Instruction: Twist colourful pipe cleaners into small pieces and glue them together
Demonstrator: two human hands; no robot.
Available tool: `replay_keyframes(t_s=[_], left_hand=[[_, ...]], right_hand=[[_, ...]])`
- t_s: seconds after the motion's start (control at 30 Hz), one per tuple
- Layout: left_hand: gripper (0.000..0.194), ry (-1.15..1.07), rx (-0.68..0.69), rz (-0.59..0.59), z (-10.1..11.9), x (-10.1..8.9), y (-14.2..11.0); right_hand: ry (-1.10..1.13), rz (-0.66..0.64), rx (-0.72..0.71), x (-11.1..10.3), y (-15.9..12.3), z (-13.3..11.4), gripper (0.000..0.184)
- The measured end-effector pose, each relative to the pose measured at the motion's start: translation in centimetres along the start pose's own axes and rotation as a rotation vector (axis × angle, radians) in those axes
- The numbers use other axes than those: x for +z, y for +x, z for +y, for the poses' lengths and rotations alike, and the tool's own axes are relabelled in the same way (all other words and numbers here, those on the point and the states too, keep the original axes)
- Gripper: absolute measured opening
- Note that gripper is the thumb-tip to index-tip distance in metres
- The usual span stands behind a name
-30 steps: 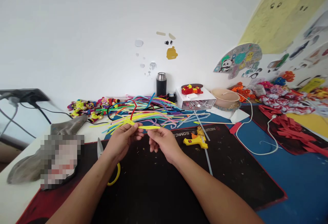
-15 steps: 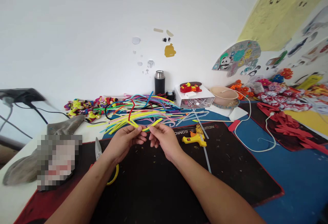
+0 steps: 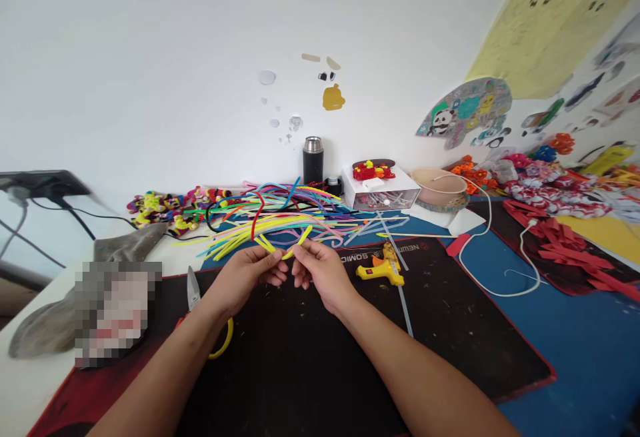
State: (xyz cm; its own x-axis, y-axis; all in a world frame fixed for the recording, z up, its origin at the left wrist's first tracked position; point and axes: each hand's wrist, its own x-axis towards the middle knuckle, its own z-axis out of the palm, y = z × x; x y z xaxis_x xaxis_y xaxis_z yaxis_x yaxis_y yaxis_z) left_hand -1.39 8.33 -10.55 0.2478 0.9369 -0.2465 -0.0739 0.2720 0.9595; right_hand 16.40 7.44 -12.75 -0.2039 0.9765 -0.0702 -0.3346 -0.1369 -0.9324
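A yellow pipe cleaner [image 3: 305, 236] is pinched between both hands above the black mat. My left hand [image 3: 254, 276] has thumb and fingers closed on its left part, and my right hand [image 3: 323, 272] grips it on the right. Between the thumbs the pipe cleaner dips, while its ends point up and outward. Just behind the hands lies a heap of colourful pipe cleaners [image 3: 280, 220]. Scissors [image 3: 193, 288] with yellow and red on the handles lie partly under my left forearm. To the right of my right hand, a yellow glue gun [image 3: 383, 270] rests on the mat.
A black bottle [image 3: 313, 164] and a white box [image 3: 353, 190] stand against the wall. Right of them are a beige bowl [image 3: 440, 187], a white cable [image 3: 460, 257] and red strips [image 3: 565, 244]. Small pipe-cleaner figures [image 3: 155, 205] and a grey cloth-like item [image 3: 43, 327] lie at left.
The yellow pipe cleaner is bent more sharply between my hands. Its right end now stands steeper. Both hands stay in nearly the same place.
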Motion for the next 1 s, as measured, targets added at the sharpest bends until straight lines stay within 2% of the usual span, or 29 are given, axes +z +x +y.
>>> replay_keyframes(t_s=[0.27,0.6,0.7,0.87,1.0], left_hand=[[0.051,0.107,0.082,0.018,-0.2,-0.1,0.1],[0.051,0.107,0.120,0.041,0.7,-0.6,-0.3],[0.047,0.098,0.117,0.023,1.0,-0.4,-0.5],[0.041,0.071,0.086,-0.015,0.9,-0.4,-0.6],[0.044,0.075,0.032,-0.043,0.9,-0.5,-0.6]], right_hand=[[-0.039,-0.050,0.004,0.0,-0.1,-0.2,0.040],[-0.217,-0.178,0.037,0.1,-0.3,0.1,0.038],[-0.249,-0.243,0.044,0.2,-0.5,0.0,0.039],[-0.277,-0.278,0.055,0.3,-0.6,-0.2,0.043],[-0.335,-0.321,0.053,0.3,-0.7,-0.4,0.044]])
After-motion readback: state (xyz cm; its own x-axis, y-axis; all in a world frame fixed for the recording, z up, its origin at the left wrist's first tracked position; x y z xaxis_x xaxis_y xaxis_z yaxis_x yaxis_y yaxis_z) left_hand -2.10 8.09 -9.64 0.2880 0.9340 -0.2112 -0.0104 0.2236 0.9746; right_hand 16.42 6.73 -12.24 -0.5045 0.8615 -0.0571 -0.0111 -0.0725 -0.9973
